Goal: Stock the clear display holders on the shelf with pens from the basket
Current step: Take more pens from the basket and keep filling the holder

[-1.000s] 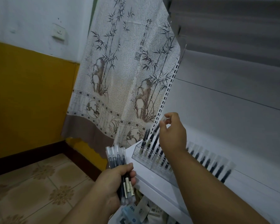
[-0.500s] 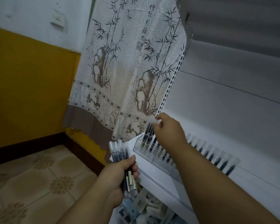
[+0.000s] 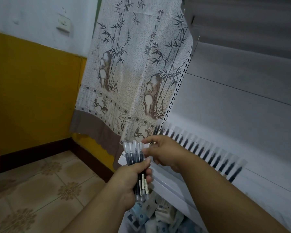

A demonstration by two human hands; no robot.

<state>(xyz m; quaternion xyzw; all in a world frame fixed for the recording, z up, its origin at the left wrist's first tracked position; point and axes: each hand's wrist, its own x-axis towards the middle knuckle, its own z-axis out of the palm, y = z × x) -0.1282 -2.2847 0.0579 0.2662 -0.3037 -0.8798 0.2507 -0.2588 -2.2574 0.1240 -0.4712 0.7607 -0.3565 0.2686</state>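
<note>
My left hand (image 3: pixel 133 180) grips a bundle of several clear-capped black pens (image 3: pixel 133 154), held upright in front of the white shelf's (image 3: pixel 171 189) left end. My right hand (image 3: pixel 166 153) reaches left to the bundle's top, its index finger and thumb pinching the cap of the rightmost pen. Behind my right wrist, a long row of the same pens (image 3: pixel 208 151) stands tilted in the clear display holders on the shelf. My right hand and arm hide the near holders. Below the shelf, the basket's contents of white and blue packets (image 3: pixel 151 212) show between my forearms.
A bamboo-print curtain (image 3: pixel 133 73) hangs left of the slotted shelf upright (image 3: pixel 176 91). The grey shelf back panel (image 3: pixel 242 98) rises to the right. A yellow wall (image 3: pixel 35 89) and tiled floor (image 3: pixel 40 187) lie to the left.
My right hand has left the holders' left end and come back down-left to the bundle in my left hand. The view has turned a little to the left.
</note>
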